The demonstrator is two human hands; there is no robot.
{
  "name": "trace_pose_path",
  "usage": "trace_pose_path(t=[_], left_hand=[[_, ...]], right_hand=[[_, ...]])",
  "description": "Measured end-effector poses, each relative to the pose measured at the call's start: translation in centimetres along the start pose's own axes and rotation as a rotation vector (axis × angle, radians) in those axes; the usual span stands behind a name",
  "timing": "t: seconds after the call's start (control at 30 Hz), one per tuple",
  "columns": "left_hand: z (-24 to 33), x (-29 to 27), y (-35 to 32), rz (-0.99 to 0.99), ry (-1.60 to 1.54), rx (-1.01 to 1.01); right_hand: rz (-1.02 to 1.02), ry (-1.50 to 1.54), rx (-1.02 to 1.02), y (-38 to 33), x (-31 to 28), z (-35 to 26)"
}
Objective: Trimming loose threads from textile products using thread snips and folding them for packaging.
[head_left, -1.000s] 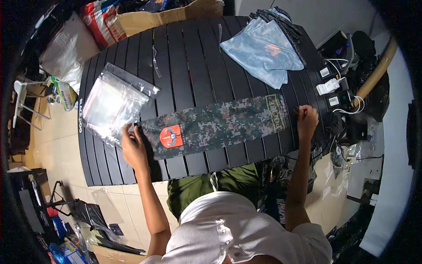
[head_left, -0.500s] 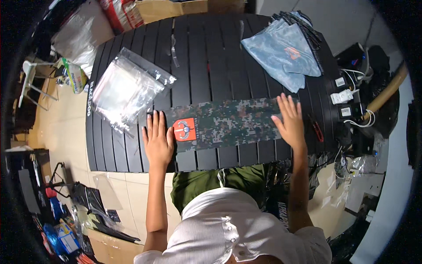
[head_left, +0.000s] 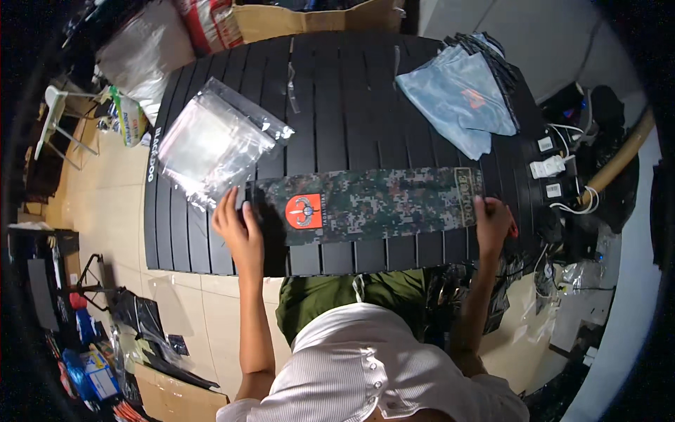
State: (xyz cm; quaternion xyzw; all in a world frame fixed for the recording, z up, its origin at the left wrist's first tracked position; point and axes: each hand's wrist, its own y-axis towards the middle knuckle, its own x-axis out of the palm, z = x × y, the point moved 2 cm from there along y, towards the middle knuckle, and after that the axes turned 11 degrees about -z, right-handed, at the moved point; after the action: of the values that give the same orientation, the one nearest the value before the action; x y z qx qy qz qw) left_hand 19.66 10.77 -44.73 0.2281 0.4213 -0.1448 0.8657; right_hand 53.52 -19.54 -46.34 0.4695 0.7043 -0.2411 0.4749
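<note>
A long flat strip of camouflage-print fabric [head_left: 394,204] lies crosswise on the black slatted table, an orange emblem patch [head_left: 304,212] near its left end. At that dark left end is my left hand [head_left: 239,232], its thumb spread away from the bent fingers. My right hand [head_left: 494,225] has curled its fingers at the fabric's right end, the thumb against the edge. A red-handled tool [head_left: 513,229] lies just beyond this hand, partly hidden by it.
Clear plastic bags [head_left: 211,141] lie at the table's left. Folded light-blue cloth [head_left: 460,98] rests on dark items at the far right. White plugs and cables [head_left: 548,167] sit beside the table's right edge. A cardboard box [head_left: 316,21] stands behind the table.
Both hands lay flat on the fabric before. The left has moved slightly left to its end; the right has moved right and down and curled its fingers, uncovering lettering at the right end.
</note>
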Motion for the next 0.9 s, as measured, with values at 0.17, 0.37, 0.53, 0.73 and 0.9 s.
trace_pose_path(t=[0.17,0.37,0.53,0.73,0.9], left_hand=[[3.8,-0.2,0.3,-0.070,-0.135,0.045],[7.0,1.4,-0.2,-0.173,-0.242,0.141],[8.4,2.6,-1.2,-0.255,-0.315,0.193],[10.1,5.4,-2.3,-0.774,-1.279,-0.242],[15.9,8.3,-2.3,-1.015,-1.612,-0.345]], right_hand=[[-0.043,0.046,0.130,-0.1,0.7,-1.3],[-0.171,-0.063,0.208,0.0,0.9,-0.9],[-0.087,0.047,0.079,0.4,1.5,0.2],[-0.071,0.441,0.080,-0.8,-1.9,-6.8],[0.018,0.577,-0.175,-4.4,-0.7,-12.8]])
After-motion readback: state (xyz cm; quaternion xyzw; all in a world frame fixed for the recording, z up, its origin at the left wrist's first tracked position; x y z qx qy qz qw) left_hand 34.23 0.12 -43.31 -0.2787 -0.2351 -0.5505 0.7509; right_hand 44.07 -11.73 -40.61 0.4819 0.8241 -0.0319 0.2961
